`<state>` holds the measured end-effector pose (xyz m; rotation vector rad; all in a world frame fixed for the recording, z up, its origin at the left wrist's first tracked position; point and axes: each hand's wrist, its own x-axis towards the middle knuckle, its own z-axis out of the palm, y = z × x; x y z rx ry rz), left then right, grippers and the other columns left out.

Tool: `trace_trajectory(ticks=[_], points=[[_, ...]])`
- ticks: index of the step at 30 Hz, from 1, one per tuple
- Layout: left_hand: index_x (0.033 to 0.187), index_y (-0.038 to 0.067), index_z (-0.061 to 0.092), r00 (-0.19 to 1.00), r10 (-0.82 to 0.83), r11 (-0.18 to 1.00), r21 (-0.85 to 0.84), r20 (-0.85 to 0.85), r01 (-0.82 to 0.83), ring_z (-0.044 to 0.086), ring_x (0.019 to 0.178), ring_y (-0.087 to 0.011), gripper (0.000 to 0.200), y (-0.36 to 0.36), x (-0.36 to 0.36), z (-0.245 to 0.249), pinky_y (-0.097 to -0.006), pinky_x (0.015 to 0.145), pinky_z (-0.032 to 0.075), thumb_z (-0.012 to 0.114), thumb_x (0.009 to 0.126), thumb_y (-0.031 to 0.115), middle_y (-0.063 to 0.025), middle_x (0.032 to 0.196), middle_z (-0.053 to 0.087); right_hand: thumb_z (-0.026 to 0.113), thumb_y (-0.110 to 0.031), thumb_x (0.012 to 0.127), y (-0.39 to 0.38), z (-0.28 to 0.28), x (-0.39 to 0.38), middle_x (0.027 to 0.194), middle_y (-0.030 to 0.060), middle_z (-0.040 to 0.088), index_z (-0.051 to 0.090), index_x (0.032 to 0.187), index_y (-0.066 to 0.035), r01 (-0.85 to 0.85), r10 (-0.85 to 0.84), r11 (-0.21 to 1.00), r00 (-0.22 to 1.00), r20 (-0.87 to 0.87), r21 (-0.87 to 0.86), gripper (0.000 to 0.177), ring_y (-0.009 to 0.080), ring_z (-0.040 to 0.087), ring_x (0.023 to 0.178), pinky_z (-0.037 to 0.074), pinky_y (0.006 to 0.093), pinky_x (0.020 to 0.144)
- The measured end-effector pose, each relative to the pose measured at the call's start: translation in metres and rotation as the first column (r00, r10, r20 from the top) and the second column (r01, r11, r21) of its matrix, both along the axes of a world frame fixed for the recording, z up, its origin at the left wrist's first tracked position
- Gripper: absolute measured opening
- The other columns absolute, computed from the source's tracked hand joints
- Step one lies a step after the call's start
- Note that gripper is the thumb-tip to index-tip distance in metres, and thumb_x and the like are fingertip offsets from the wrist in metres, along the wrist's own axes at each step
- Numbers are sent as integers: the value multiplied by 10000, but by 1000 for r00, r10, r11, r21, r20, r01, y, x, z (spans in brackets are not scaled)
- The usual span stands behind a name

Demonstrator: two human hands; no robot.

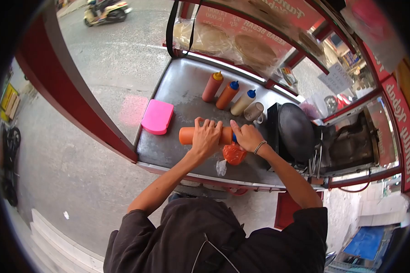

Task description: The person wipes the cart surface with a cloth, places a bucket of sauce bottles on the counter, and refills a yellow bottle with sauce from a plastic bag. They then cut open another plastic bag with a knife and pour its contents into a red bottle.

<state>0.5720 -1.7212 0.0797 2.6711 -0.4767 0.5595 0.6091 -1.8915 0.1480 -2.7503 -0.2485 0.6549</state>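
Observation:
An orange squeeze bottle (185, 136) lies on its side above the metal counter, its base pointing left. My left hand (207, 138) is wrapped around its body. At the other end, my right hand (249, 137) is closed on the blue cap (234, 138), thumb upward. Just below the cap, a clear plastic bag of orange-red sauce (234, 156) rests on the counter. Behind my hands stand a red sauce bottle with a yellow tip (212, 88), another orange bottle with a blue cap (227, 98) and a cream-coloured one (242, 104), beside a grey-brown mug (254, 111).
A pink sandwich-shaped box (157, 117) sits at the counter's left. To the right are a dark round pan or lid (296, 132) and a grill compartment (353, 143). Flatbreads in plastic (255, 49) lie on a shelf behind. A red post (77, 86) rises at left.

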Motion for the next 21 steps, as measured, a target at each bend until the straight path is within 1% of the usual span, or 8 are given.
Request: trace_trajectory(ticks=[1,3,7,14,16,17,19,21], points=[[954,83,569,995,-53,999,-10,-86,53,639,902,-256,528,7,4,-1,-460,939,347,786,530,309,-104,848,668,411,-456,956,2,-2,-7,723,215,655,635,703,-6,17,-17,1000,1000,-3,11,562,382,655,733,516,471,678],[961,89,565,979,-116,993,-21,-169,115,636,916,-248,540,12,6,4,-472,947,335,793,520,302,-95,854,669,326,-473,978,6,-7,-22,764,260,657,673,689,27,-309,283,950,769,574,-55,673,408,654,740,521,480,709],[969,99,562,987,-106,994,-2,-122,107,638,898,-255,543,3,2,-12,-465,952,333,789,508,274,-93,837,666,402,-398,968,4,-43,-17,671,234,635,649,655,-7,38,-13,998,880,476,-43,559,406,638,656,506,499,648],[922,114,579,975,-129,991,-44,-180,123,602,913,-221,446,-6,-13,-21,-478,958,309,786,549,246,-69,840,623,458,-290,933,-12,-55,-28,610,191,621,607,649,-39,-240,204,970,758,619,-26,407,383,624,595,494,492,621],[939,111,586,996,-68,997,46,55,65,585,886,-217,467,-11,-12,-35,-497,968,304,800,581,323,-67,824,611,497,-244,907,-29,-87,-12,579,161,606,615,643,-70,24,-41,981,995,88,191,337,332,600,539,471,458,581],[939,111,586,995,-82,995,54,53,79,585,886,-217,467,-8,-12,-32,-497,968,304,800,581,323,-67,824,611,497,-244,907,-23,-80,-22,579,161,606,615,643,-70,37,-55,979,995,86,198,337,332,600,539,471,458,581],[942,121,585,975,-186,982,-52,-121,181,574,905,-217,433,-4,-10,-18,-502,976,301,785,593,279,-63,832,598,471,-219,909,-6,-47,-46,651,185,633,635,688,-34,-197,198,978,767,611,-71,332,341,637,636,497,454,650],[946,128,586,971,-196,980,-61,-139,189,570,917,-215,372,-6,-14,-14,-502,977,301,752,631,239,-64,843,595,461,-213,912,-12,-53,-50,676,192,641,638,696,-20,-227,191,973,723,664,-34,339,351,643,660,500,451,651]])
